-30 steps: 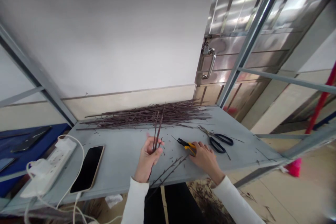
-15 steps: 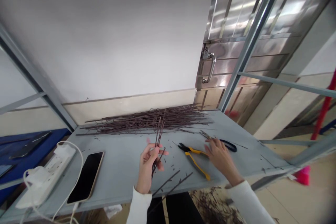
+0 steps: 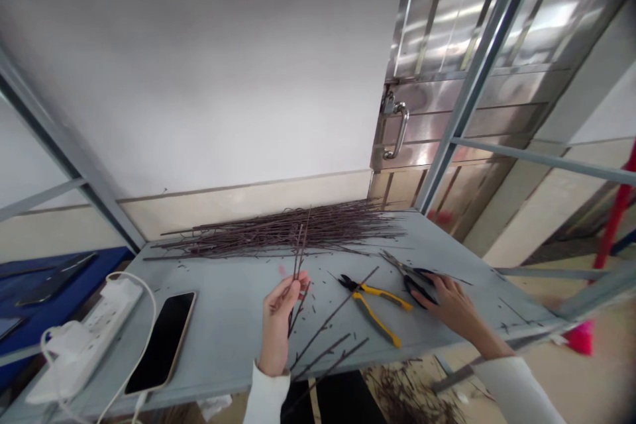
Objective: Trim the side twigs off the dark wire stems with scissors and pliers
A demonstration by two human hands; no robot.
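My left hand (image 3: 282, 308), over the front of the table, is closed around a few thin dark twigs (image 3: 299, 248) that stick up past its fingers. Several more twigs (image 3: 330, 313) slant across the table edge just right of it; whether any of these reach into the hand is hard to tell. My right hand (image 3: 454, 308) has its fingers on the black handle loops of the scissors (image 3: 405, 268), whose blades point away to the left. Yellow-and-black pliers (image 3: 375, 308) lie spread between the two hands.
A long heap of dark twigs (image 3: 278, 232) runs along the table's back. A phone (image 3: 161, 344) and a white power strip (image 3: 94, 338) with cables occupy the left. Small twig bits dot the grey table (image 3: 223, 318). Cut twigs (image 3: 412, 391) litter the floor.
My right hand has moved right, off the pliers' side and onto the scissors' handles. A long twig now slants up to the pliers. My left hand stays nearly in place, fingers drawn in more.
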